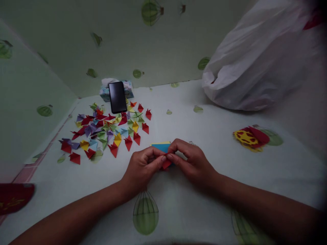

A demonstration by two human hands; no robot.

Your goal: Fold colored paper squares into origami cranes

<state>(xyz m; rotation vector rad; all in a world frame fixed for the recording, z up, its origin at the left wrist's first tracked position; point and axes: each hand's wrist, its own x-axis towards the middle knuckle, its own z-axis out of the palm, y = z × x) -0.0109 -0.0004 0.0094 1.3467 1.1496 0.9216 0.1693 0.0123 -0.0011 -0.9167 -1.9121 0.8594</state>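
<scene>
Both hands meet near the middle of the white surface, pinching a small piece of folded red paper (166,164). My left hand (143,166) holds its left side between thumb and bent fingers. Thumb and forefinger of my right hand (192,163) press on its upper right edge. Part of the paper is hidden by the fingers. Just behind and below the hands lies a stack of coloured paper, with a blue sheet (160,147) on top and a yellow edge showing. To the left spread many small folded paper figures (128,143) in red, yellow, green, blue and purple.
A dark phone (118,97) leans on a tissue box (129,88) at the back left. A large white plastic bag (245,68) fills the back right. Red and yellow cut-out pieces (249,137) lie on the right. A dark red object (15,198) sits at the left edge.
</scene>
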